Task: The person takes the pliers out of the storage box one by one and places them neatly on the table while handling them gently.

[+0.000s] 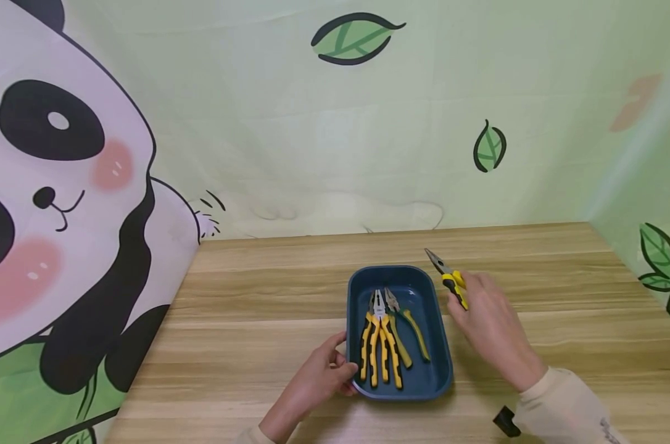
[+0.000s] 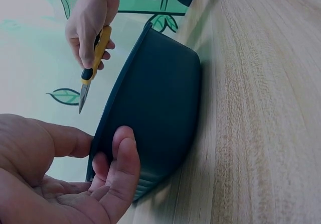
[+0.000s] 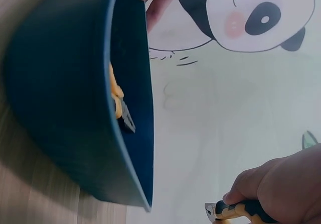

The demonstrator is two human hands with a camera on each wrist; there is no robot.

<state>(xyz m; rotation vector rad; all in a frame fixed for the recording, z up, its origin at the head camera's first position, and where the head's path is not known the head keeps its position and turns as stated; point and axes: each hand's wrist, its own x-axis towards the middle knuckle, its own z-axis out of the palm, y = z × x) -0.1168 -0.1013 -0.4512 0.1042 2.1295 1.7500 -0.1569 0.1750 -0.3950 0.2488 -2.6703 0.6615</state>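
A dark blue rectangular tray [image 1: 443,370] rests on the wooden table. Inside it lie several pliers: yellow-and-black handled pliers [image 1: 387,351] side by side at the left, and green-and-yellow handled pliers [image 1: 418,333] with spread handles to their right. My left hand [image 1: 324,373] grips the tray's near left rim, thumb on top and fingers against the outer wall [image 2: 150,93]. Off the tray's right side, my right hand [image 1: 490,327] holds needle-nose pliers [image 1: 451,285] by their yellow-and-black handles, tips pointing away and to the left. The left wrist view shows these needle-nose pliers [image 2: 88,78] raised beyond the rim.
A small black object [image 1: 506,422] lies by the right sleeve at the table's front. Behind the wooden table [image 1: 257,283] hangs a pale green backdrop [image 1: 290,123] with leaves and a panda, which continues along both sides.
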